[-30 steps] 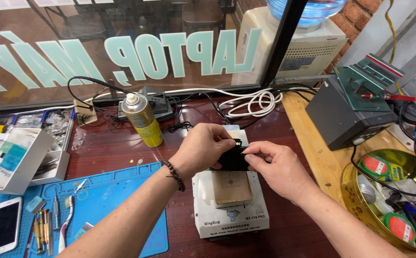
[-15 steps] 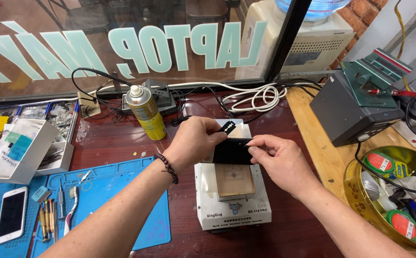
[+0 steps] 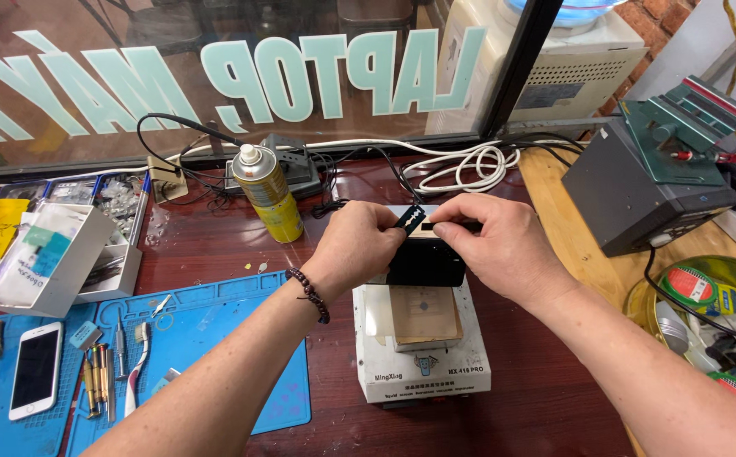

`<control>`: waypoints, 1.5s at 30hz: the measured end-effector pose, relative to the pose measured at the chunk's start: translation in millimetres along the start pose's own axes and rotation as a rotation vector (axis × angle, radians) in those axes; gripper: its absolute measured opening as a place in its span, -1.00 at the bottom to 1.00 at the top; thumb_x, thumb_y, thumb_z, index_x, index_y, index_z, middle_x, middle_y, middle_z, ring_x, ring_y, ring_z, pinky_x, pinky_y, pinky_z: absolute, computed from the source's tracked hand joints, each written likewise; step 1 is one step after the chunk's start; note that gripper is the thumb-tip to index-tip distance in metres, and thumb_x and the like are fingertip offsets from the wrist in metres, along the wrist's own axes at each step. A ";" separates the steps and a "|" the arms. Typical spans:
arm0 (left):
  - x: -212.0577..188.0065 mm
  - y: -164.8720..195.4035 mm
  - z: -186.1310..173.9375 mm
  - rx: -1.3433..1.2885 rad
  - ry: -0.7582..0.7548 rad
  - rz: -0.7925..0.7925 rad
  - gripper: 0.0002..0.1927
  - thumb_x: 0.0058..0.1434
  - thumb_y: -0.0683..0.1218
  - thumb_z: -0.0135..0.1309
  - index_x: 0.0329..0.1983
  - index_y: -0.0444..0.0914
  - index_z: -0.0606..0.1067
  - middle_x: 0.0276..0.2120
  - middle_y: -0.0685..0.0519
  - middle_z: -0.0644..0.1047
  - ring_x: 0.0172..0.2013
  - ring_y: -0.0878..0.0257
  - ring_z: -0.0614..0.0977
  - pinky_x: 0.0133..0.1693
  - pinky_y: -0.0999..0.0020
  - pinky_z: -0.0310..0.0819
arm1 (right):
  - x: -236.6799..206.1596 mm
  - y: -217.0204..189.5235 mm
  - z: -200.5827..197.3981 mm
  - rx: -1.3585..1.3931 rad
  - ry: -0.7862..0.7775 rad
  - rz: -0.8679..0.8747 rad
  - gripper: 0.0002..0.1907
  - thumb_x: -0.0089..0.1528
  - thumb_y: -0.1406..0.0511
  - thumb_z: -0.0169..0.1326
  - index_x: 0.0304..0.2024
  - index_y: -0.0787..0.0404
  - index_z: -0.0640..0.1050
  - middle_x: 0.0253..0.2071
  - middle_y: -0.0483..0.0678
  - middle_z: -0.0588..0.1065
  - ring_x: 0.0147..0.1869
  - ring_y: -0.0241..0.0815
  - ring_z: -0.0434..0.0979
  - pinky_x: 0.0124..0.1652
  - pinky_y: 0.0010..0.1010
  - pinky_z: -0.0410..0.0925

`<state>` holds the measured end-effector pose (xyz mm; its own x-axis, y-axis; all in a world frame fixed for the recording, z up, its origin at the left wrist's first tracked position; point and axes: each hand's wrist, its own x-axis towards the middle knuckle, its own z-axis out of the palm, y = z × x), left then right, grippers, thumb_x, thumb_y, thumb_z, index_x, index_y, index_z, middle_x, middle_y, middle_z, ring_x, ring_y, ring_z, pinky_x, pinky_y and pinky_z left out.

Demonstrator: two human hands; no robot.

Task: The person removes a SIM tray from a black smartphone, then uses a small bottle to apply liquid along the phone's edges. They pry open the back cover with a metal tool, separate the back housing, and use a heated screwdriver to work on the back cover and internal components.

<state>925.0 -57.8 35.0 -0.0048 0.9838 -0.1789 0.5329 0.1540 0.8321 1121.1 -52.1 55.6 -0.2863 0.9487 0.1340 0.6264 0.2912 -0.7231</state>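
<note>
Several things are spread across a dark red counter (image 3: 216,245), told here from left to right. At the far left a white phone (image 3: 35,369) is laid face up on a blue work mat (image 3: 216,338), with small hand tools (image 3: 101,372) lined up just beside it. An open white box (image 3: 46,258) is seen behind the mat. Further right a yellow spray can (image 3: 266,193) is stood upright, near a black power strip (image 3: 292,165) and tangled black cables.

The left hand (image 3: 358,245), with a dark bead bracelet (image 3: 310,294) at the wrist, is held over the middle of the counter. Its fingers are curled shut on the left end of a thin razor blade (image 3: 419,222). The blade is held flat along the top edge of a small black device (image 3: 425,261), which is raised just above a white heating station (image 3: 423,343) with a tan plate on top. The right hand (image 3: 503,245) is closed on the right side of the black device, and its fingertips are pressed to the right end of the blade.

A coil of white cable (image 3: 461,169) is laid behind the hands. At the right a grey box-shaped machine (image 3: 639,195) is set on a wooden surface, and a round tin of tape rolls (image 3: 706,296) is seen at the edge.
</note>
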 end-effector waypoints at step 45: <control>-1.4 1.5 -1.0 0.048 0.002 0.039 -0.76 0.19 -0.10 0.07 -0.25 -0.34 0.66 -0.51 -0.13 0.65 -0.47 0.17 0.70 -0.34 0.25 0.59 | 18.5 -1.1 3.4 -0.197 -0.129 -0.316 -0.87 0.16 0.31 0.18 -0.27 0.14 0.68 -0.35 -0.10 0.62 -0.27 -0.13 0.65 -0.22 -0.31 0.48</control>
<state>925.0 -58.8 37.1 0.0146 0.9892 -0.1457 0.5728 0.1112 0.8121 1112.6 -35.3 56.7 -0.5684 0.7887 0.2342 0.6163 0.5968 -0.5138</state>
